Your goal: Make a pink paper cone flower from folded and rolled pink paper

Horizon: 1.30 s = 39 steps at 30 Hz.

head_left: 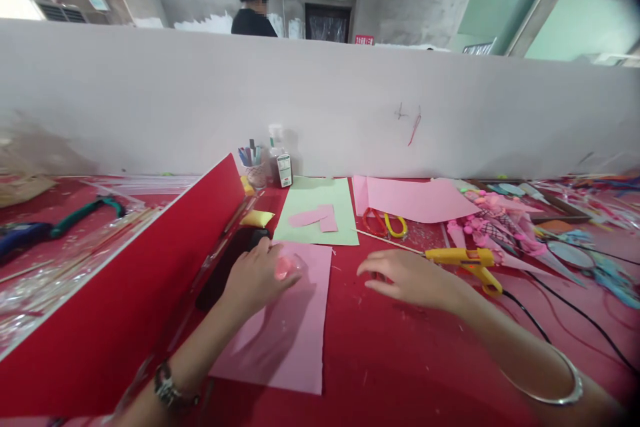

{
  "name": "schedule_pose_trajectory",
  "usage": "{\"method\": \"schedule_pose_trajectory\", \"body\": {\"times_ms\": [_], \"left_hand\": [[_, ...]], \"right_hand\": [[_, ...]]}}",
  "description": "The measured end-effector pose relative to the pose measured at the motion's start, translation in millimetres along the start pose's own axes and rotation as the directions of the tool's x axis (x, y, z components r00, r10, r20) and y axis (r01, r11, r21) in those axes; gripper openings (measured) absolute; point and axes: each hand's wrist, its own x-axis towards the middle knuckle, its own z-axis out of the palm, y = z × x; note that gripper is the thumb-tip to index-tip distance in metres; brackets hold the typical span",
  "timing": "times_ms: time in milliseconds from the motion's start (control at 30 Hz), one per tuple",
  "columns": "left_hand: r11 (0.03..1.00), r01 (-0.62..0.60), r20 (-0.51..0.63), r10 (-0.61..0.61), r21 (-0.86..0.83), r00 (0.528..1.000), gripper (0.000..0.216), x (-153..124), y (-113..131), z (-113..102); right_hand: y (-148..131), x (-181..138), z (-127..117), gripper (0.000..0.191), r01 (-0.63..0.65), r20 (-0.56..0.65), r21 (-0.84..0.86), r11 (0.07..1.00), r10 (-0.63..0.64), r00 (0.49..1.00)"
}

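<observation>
My left hand (257,277) is over a pink paper sheet (300,340), thumb and fingers around a small clear, pinkish round thing (286,267). Its exact kind is too blurred to make out. My right hand (400,275) hovers above the red tabletop (380,353), fingers slightly curled and apart, holding nothing. Just beyond that hand's wrist lies a yellow glue gun (463,257). A thin stick (385,238) lies behind the right fingers. Pink paper cutouts (315,215) rest on a pale green sheet (333,188) farther back.
A red board (165,273) stands along the left. Near the back wall are a pen cup (255,172) and a bottle (283,163). Scissors (387,223), pink paper (415,199) and pink decorations (500,220) lie to the right. A black cord (530,317) trails off right. Pliers (55,230) lie far left.
</observation>
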Motion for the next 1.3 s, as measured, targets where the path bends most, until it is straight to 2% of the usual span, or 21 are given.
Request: {"method": "schedule_pose_trajectory", "body": {"times_ms": [133, 267, 433, 533, 633, 733, 900, 1000, 1133, 1300], "left_hand": [[1.000, -0.020, -0.025, 0.020, -0.011, 0.999, 0.038, 2, -7, 21], [0.998, -0.020, -0.043, 0.017, -0.062, 0.999, 0.034, 5, -8, 30], [0.961, -0.143, -0.050, 0.135, -0.235, 0.990, 0.021, 8, 0, 22], [0.893, -0.232, -0.084, 0.216, -0.386, 0.973, 0.018, 6, 10, 11], [0.760, -0.273, -0.121, 0.251, -0.591, 0.960, 0.015, 3, 19, 1], [0.664, -0.256, -0.095, 0.269, -0.703, 0.958, 0.014, 1, 26, -5], [0.479, -0.200, -0.034, 0.332, -0.855, 0.943, 0.024, -4, 35, -3], [0.516, -0.169, -0.005, 0.303, -0.840, 0.953, 0.026, -7, 38, 0], [0.621, -0.181, -0.033, 0.242, -0.763, 0.970, 0.009, -8, 40, 3], [0.609, -0.232, -0.075, 0.271, -0.758, 0.960, 0.012, -7, 37, 3]], "right_hand": [[-9, 10, 3, 0.022, 0.066, 0.047, -0.007, 0.998, -0.065, 0.997], [-14, 21, 8, 0.022, 0.126, 0.051, 0.021, 0.992, -0.127, 0.991], [-19, 33, 19, 0.033, 0.116, -0.146, 0.146, 0.982, -0.094, 0.985], [-22, 35, 20, 0.033, 0.123, -0.209, 0.209, 0.970, -0.079, 0.975], [-25, 35, 17, 0.032, 0.164, -0.197, 0.251, 0.954, -0.116, 0.973], [-27, 35, 14, 0.028, 0.219, -0.189, 0.283, 0.934, -0.169, 0.967], [-24, 40, 20, 0.017, 0.266, -0.137, 0.278, 0.923, -0.236, 0.962], [-20, 41, 24, 0.015, 0.281, -0.122, 0.217, 0.935, -0.259, 0.958], [-18, 39, 19, 0.016, 0.252, -0.104, 0.164, 0.954, -0.237, 0.966], [-20, 38, 13, 0.018, 0.244, -0.081, 0.133, 0.961, -0.235, 0.969]]}}
